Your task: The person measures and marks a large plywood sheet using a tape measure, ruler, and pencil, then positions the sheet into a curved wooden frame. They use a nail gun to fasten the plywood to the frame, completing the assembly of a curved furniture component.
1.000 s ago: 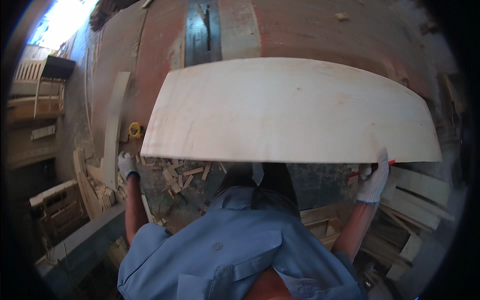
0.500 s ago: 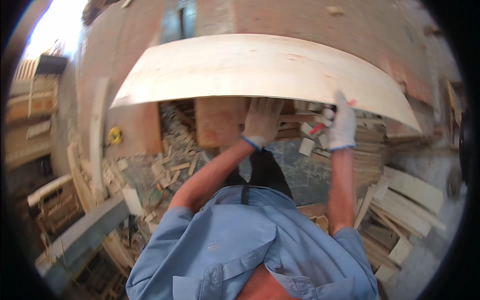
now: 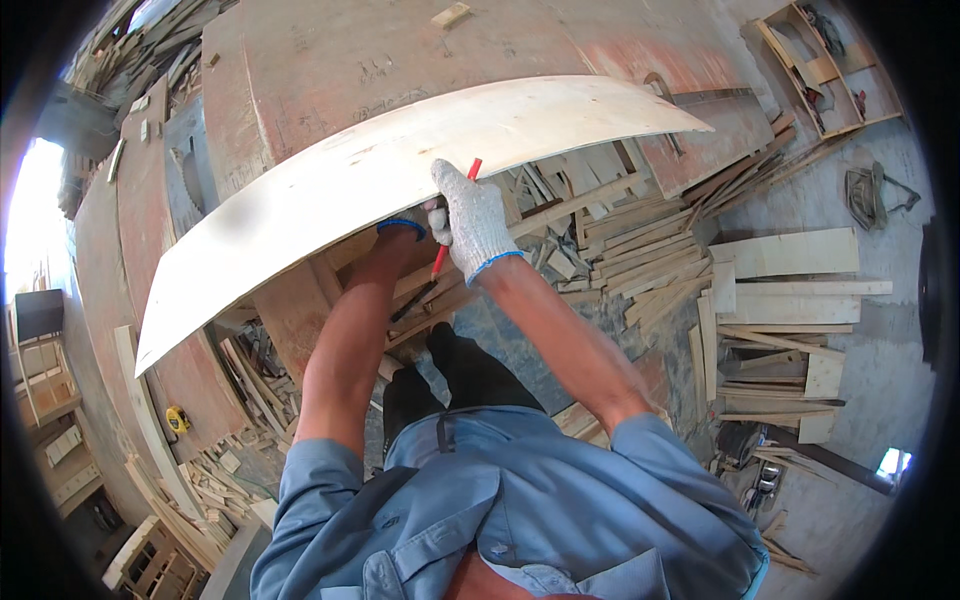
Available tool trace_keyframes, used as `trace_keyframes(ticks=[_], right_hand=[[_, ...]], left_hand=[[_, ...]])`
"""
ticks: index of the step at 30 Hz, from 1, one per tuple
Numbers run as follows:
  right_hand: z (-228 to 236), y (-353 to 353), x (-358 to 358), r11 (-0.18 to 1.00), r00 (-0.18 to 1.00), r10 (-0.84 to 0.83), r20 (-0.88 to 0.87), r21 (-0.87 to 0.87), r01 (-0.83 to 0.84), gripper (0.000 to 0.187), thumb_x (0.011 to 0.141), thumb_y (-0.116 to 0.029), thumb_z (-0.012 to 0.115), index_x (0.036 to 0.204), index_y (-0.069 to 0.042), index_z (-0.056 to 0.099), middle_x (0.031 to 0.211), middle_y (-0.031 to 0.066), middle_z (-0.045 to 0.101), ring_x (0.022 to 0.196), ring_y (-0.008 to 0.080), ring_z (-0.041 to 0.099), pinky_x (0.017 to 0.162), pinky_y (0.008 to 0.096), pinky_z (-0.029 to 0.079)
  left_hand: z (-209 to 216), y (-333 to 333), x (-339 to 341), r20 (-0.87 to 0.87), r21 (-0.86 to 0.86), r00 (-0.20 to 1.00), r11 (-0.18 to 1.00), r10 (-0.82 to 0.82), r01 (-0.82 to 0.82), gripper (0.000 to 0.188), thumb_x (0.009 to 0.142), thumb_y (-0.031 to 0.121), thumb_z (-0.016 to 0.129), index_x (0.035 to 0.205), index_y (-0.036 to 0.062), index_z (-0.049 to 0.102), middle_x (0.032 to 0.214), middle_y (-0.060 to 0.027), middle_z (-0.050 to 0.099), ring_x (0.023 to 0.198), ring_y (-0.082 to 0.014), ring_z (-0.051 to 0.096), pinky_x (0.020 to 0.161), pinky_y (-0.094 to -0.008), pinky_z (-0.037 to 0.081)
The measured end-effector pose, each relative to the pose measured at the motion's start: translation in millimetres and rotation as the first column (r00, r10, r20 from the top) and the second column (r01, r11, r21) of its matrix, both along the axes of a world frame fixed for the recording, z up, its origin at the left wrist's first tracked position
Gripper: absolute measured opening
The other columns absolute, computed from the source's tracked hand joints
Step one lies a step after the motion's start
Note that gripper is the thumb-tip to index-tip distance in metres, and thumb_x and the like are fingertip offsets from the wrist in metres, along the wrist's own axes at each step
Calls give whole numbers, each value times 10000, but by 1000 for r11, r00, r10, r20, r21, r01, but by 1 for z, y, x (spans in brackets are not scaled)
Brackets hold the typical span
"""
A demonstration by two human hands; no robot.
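Over the table (image 3: 310,75), we find the pale panel (image 3: 330,185), its near edge clamped in the right hand (image 3: 475,216) with a red pen (image 3: 440,260), seemingly for steadiness, but cannot tell the left hand's (image 3: 407,217) grip, mostly hidden beneath.

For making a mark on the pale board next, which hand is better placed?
Likely the right hand: it grips a red stick by the pale board, while the left hand is mostly hidden beneath it.

Tape measure (image 3: 177,419) left; pale boards (image 3: 800,252) right; wooden box (image 3: 790,82) upper right.
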State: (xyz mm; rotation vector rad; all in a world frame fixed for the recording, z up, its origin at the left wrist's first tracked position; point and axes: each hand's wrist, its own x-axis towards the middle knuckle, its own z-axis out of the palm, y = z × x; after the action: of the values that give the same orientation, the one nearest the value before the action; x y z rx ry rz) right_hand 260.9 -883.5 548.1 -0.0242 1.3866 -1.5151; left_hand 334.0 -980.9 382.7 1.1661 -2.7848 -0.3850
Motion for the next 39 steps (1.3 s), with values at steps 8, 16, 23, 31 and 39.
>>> trace_keyframes(ticks=[8,16,23,31,39], right_hand=[[10,-8,3,997,997,69,-37,40,-67,263,944,-304,697,884,-69,596,711,57,575,478,94,472,399,244,327],[-5,40,-22,986,986,156,-58,76,-151,254,1010,-315,614,966,-67,584,686,-5,512,485,51,419,381,193,288],[-19,54,-29,968,978,203,-43,161,-194,281,1018,-348,594,934,-82,567,693,8,515,485,80,442,376,227,309],[-70,57,-59,965,970,238,45,104,-242,267,1025,-333,591,954,-76,577,711,15,537,525,90,454,402,240,338],[-118,64,-82,916,933,324,155,196,-350,261,997,-348,626,1000,-89,595,759,24,622,533,106,487,408,245,352]], left_hand=[[15,24,11,-72,75,997,997,30,-24,352,871,263,622,1163,79,689,1134,-162,702,1028,-326,672,905,-467,505],[-9,115,3,-320,183,921,968,225,-172,423,901,214,587,1281,36,638,1264,-209,641,1209,-355,592,1037,-471,434],[65,152,87,-225,487,895,840,385,-239,347,864,183,606,1197,122,684,1133,-187,676,1034,-358,650,878,-451,515],[-60,288,267,287,923,-188,-323,939,-207,261,967,145,491,1087,25,689,1052,-182,684,918,-351,670,848,-443,526],[-132,214,239,-375,923,-462,370,804,-105,583,1044,492,283,1496,142,399,1567,-80,402,1430,-298,374,1205,-464,278]])
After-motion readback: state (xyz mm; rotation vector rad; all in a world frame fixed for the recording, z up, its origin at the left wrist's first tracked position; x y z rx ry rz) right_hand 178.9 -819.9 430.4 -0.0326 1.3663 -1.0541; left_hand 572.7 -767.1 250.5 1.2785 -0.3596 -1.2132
